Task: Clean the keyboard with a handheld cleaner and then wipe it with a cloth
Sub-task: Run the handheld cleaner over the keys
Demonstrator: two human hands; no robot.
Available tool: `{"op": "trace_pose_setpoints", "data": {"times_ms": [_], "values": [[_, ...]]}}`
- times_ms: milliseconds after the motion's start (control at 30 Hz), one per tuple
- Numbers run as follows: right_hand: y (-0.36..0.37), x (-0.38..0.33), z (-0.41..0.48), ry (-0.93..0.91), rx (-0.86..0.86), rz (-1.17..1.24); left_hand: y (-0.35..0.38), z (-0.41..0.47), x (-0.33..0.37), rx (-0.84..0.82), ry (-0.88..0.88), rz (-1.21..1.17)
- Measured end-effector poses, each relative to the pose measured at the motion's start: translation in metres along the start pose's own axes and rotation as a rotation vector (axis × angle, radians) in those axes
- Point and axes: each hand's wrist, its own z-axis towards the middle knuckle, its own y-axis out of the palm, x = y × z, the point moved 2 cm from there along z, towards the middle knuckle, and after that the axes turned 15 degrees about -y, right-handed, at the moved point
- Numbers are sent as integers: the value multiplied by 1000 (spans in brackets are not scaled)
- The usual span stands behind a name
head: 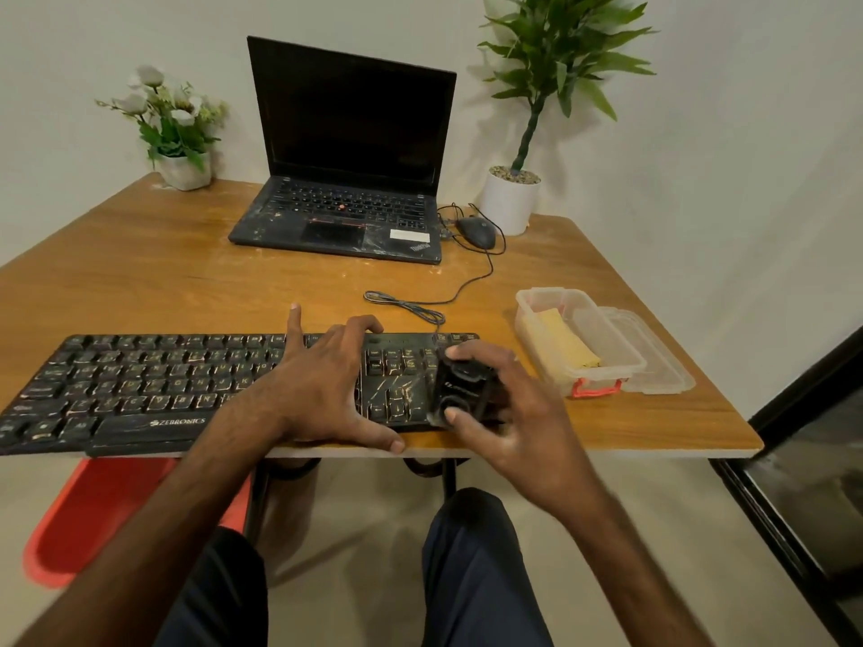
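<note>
keyboard (pixel 140 389) left end cut off, right end hidden behind blurred handheld cleaner (pixel 462 389), plant (pixel 567 44) top cropped

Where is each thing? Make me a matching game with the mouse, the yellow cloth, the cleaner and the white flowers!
Things:
1. mouse
2. yellow cloth
3. handheld cleaner
4. white flowers

Places:
A. inside the clear box
B. held in the right hand
C. just right of the laptop
D. far left corner of the table

Pairs: 1-C, 2-A, 3-B, 4-D

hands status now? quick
Left hand: open, spread flat on the keyboard.
Right hand: closed, holding the cleaner.
</note>
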Motion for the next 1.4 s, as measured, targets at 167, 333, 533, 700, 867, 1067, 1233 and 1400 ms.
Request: {"op": "trace_pose_setpoints", "data": {"times_ms": [167,333,533,700,867,1067,1233,1400], "values": [[-14,4,-6,46,170,-105,-2,-1,1,-11,-2,9],[16,-7,-1,-25,32,-100,-2,-1,0,3,3,1],[-14,3,-16,83,213,-152,-2,-2,0,-5,-4,2],[-5,-3,-24,-2,158,-218,-1,-2,-1,14,-1,6],[-15,2,-24,89,265,-149,-1,-2,0,17,5,10],[-5,12,4,67,142,-136,-3,-1,1,-4,9,36],[-16,54,51,161,145,-128,-4,-1,1,-5,9,32],[2,59,60,115,68,-46,-3,-1,1,-2,5,31]]}}
